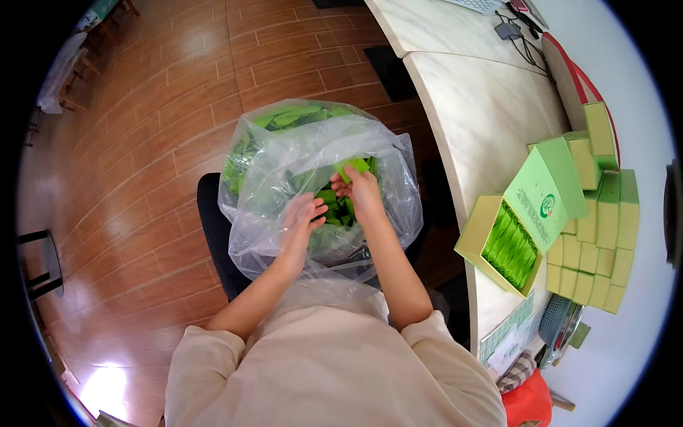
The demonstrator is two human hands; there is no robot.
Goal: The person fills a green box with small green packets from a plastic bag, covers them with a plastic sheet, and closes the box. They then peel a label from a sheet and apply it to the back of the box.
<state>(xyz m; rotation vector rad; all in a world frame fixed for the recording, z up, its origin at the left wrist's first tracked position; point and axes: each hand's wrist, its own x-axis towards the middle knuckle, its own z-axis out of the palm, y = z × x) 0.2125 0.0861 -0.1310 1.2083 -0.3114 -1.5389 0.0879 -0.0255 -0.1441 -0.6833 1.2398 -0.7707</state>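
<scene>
right hand (363, 192) pinches a green packet (353, 167) above an open plastic bag (267, 171)

the packet sits at the right fingertips, thumb and fingers closed on it, its far end showing beyond them. the left hand (299, 215) is just left of those fingers and nearer the body, its own fingers loosely spread, about half open, holding nothing; whether they touch the loose packets (341, 208) beneath, i cannot tell. the bag gapes around both hands, likely so the fingers can dip in freely. well to the right of the right fingers, an open box (473, 249) holding packed packets (510, 245) stands on the table (491, 135), lid raised, probably to leave its inside reachable.
</scene>
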